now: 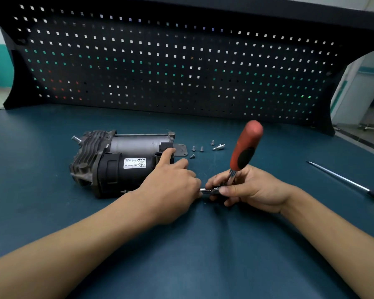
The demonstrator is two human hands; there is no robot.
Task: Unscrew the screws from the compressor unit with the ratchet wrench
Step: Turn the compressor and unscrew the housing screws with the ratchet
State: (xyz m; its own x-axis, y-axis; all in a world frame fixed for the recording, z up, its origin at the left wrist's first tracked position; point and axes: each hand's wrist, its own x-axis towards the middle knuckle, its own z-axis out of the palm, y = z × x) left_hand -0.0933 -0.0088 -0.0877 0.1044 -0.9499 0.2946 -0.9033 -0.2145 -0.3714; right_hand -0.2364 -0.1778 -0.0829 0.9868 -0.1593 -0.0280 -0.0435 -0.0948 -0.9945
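Note:
The compressor unit [117, 162], a grey finned casting with a black motor can and a white label, lies on the blue-green bench left of centre. My left hand [171, 186] rests against its right end, index finger and thumb stretched onto it. Just to the right, my right hand [246, 188] grips the head end of the ratchet wrench [245, 147], whose red and black handle sticks up and away. The wrench's metal bit points left between my two hands. Several loose screws [198, 149] lie on the bench behind the hands.
A small metal fitting [219, 146] lies beside the screws. A long screwdriver [345, 181] with a yellow handle lies at the right edge. A black pegboard [181, 61] stands upright along the back of the bench.

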